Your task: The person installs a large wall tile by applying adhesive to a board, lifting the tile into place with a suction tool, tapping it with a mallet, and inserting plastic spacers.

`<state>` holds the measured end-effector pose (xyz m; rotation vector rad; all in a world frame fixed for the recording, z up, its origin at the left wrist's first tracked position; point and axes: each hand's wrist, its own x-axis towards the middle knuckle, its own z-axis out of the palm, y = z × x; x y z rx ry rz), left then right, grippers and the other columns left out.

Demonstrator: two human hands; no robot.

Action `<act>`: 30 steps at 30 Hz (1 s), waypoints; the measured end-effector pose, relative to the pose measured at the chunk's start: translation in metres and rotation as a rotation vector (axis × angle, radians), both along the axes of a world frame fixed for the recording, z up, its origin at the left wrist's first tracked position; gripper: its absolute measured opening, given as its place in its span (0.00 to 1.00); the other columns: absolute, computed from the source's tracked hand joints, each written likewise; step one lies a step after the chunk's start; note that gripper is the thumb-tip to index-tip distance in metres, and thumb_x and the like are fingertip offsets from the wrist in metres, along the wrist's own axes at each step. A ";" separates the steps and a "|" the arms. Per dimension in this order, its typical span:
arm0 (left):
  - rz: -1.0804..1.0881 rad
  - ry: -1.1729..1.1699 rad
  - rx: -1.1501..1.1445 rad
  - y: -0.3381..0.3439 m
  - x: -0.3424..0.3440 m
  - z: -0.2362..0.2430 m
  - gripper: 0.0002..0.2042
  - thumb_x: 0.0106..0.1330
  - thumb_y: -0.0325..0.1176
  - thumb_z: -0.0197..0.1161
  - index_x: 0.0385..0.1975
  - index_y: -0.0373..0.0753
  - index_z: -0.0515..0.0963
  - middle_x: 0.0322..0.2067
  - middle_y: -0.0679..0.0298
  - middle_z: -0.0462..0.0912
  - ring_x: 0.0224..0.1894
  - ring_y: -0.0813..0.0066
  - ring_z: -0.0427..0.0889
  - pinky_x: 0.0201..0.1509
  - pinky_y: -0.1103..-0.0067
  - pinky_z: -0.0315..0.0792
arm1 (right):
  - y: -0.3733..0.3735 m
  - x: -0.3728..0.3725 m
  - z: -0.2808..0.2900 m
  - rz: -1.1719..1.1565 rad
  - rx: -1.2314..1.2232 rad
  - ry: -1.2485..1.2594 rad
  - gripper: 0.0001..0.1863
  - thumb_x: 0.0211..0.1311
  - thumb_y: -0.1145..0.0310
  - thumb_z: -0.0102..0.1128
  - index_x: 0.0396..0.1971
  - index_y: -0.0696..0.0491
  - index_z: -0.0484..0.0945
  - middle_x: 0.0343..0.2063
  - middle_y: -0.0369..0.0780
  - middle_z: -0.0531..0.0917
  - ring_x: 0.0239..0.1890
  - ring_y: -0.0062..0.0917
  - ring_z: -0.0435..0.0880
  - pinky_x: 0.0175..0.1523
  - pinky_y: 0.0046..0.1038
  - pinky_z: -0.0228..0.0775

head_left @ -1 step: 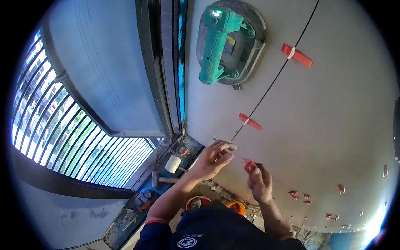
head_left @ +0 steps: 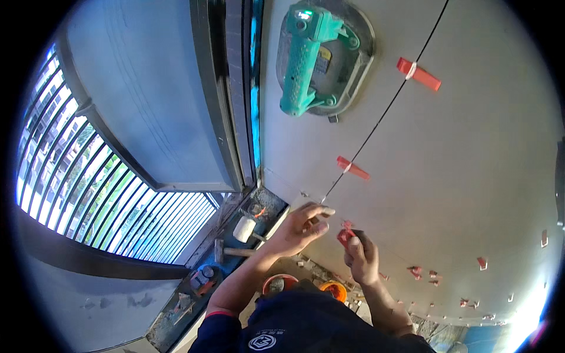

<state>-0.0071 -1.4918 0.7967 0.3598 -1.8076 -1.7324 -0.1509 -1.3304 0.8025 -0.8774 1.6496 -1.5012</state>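
My left hand (head_left: 299, 229) is held against the large grey tile surface (head_left: 465, 159), near the lower end of a dark joint line. Its thumb and fingers are apart, and nothing shows between them. A small white clip (head_left: 322, 200) stands in the joint just above those fingers. Close by on the right, my right hand (head_left: 362, 259) grips a red tile-levelling wedge (head_left: 346, 236); a smaller reddish piece, too blurred to name, shows at its tip. Two more red wedges, a lower one (head_left: 353, 167) and an upper one (head_left: 419, 74), sit across the joint in white clips.
A green suction lifter (head_left: 300, 76) clings to the tile above. At left, a white-headed mallet (head_left: 243, 229) and a hammer (head_left: 219, 252) lie on a ledge beside a barred window (head_left: 112, 194). Below are an orange bucket (head_left: 325, 287) and a red bucket (head_left: 266, 286). Several wedges dot the lower right.
My right hand has shifted slightly left and down, and the red wedge in it has turned. My left hand stays almost in place.
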 end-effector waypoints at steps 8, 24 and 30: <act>-0.173 -0.068 0.193 0.030 0.028 -0.008 0.16 0.64 0.30 0.64 0.51 0.33 0.75 0.44 0.64 0.77 0.41 0.81 0.77 0.44 0.84 0.72 | 0.000 0.020 0.021 0.248 0.082 0.447 0.17 0.62 0.65 0.62 0.46 0.61 0.75 0.35 0.44 0.83 0.36 0.22 0.82 0.41 0.26 0.73; -0.068 -0.099 0.407 0.034 0.005 -0.029 0.19 0.56 0.21 0.68 0.48 0.33 0.74 0.32 0.65 0.80 0.31 0.82 0.78 0.33 0.84 0.72 | 0.001 0.024 0.019 0.272 0.144 0.079 0.17 0.72 0.59 0.46 0.41 0.60 0.73 0.26 0.37 0.80 0.25 0.18 0.76 0.31 0.24 0.70; -0.110 0.009 0.538 0.033 0.006 -0.034 0.18 0.57 0.25 0.70 0.46 0.34 0.75 0.30 0.65 0.80 0.26 0.81 0.78 0.27 0.84 0.72 | 0.012 0.022 -0.003 0.100 0.180 0.335 0.15 0.71 0.64 0.45 0.42 0.62 0.74 0.29 0.42 0.84 0.31 0.22 0.84 0.37 0.25 0.76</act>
